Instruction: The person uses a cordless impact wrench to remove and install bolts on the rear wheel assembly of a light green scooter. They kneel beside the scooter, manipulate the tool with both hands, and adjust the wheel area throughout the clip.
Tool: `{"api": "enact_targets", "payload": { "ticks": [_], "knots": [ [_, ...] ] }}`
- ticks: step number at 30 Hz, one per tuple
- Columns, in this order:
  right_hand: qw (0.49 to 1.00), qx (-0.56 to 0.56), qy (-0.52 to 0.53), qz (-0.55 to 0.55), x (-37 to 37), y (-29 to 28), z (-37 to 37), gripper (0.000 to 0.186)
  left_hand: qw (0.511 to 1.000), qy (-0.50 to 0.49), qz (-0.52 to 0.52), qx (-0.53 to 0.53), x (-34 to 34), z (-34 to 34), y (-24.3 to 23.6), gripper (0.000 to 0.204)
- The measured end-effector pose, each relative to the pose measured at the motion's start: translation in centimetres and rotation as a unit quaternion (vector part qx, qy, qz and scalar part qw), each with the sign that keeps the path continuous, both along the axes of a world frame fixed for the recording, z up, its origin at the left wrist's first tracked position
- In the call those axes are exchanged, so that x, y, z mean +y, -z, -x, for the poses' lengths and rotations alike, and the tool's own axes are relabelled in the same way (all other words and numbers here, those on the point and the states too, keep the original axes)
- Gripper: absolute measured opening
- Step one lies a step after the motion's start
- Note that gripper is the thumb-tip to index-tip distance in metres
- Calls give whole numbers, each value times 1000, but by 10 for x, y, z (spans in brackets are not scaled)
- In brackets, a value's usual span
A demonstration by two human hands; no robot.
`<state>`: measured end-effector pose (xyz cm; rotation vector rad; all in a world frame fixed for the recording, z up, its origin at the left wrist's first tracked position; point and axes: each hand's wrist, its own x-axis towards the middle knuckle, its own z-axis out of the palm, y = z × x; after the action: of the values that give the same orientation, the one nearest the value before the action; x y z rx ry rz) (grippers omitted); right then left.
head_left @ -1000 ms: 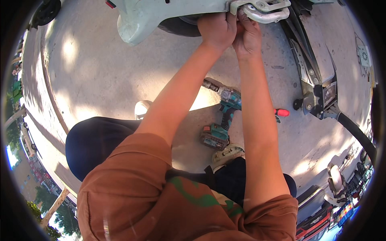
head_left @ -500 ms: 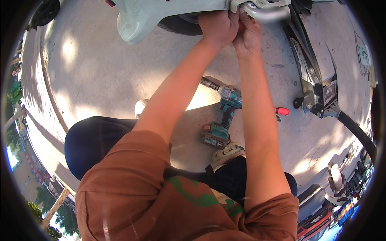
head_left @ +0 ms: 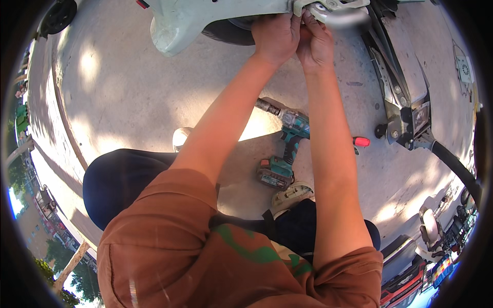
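My left hand and my right hand meet side by side at the top, by the edge of a pale, scuffed vehicle panel that looks like a scooter's bodywork. The fingers of both are closed and drawn together near a silvery metal bracket. Whatever they grip is too small or hidden to make out. Behind my left hand shows the lower part of a dark tyre. On the concrete beneath my arms lies a teal and black cordless impact wrench with its battery, partly covered by my right forearm.
A red-handled tool lies right of my right forearm. Further right stands a dark metal frame with a black tube. Parked two-wheelers are at the lower right, and a small black wheel at the upper left.
My left hand has shifted very slightly to the left. Both hands otherwise keep the same place at the panel's edge, and the tools on the ground lie as before.
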<state>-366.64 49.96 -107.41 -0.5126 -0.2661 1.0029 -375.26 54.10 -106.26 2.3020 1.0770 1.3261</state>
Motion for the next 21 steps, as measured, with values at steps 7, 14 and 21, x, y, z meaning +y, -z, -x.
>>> {"api": "enact_targets", "payload": {
  "ticks": [7,14,21],
  "knots": [
    [999,4,2,38,-3,-1,1,36,998,-42,-37,-8,-2,-6,-4,33],
    [1000,12,-14,15,-4,-5,2,34,998,-28,51,31,-3,-2,-3,35],
    [1000,18,-3,14,-2,-3,2,37,998,-3,-59,-30,3,-3,-7,29]
  ]
}}
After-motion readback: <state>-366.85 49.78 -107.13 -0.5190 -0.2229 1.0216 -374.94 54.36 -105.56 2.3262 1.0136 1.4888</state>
